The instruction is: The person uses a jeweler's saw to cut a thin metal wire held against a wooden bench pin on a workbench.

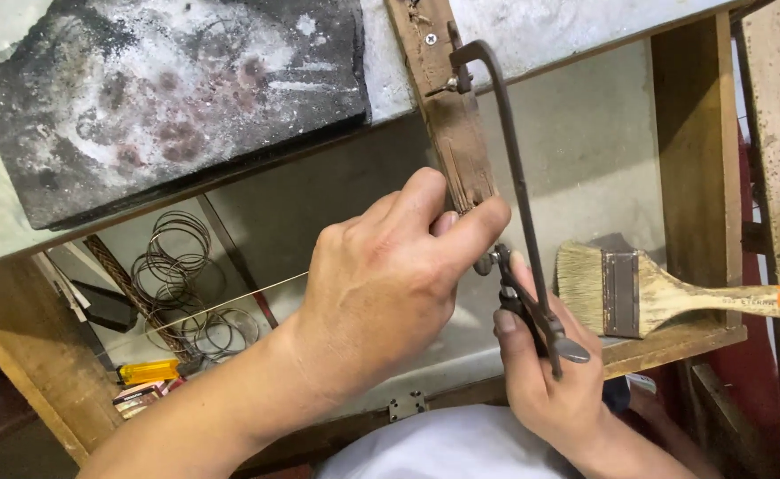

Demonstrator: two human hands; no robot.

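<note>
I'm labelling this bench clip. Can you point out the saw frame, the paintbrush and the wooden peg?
Saw frame (516, 168), head view, on its long metal back.
Paintbrush (622, 293), head view, on the metal ferrule.
Wooden peg (447, 115), head view, mid-length on its top face.

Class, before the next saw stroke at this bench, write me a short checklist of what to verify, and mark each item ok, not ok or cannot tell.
1. Right hand grips the handle of the dark metal jeweller's saw frame: ok.
2. Left hand presses at the tip of the worn wooden bench peg: ok.
3. Workpiece held firmly under the left fingers: cannot tell, hidden.
4. Blade tight and unbroken: cannot tell.
5. Wooden-handled flat paintbrush lies apart from the saw: ok.
6. Thin wire free of the saw: ok.
</note>
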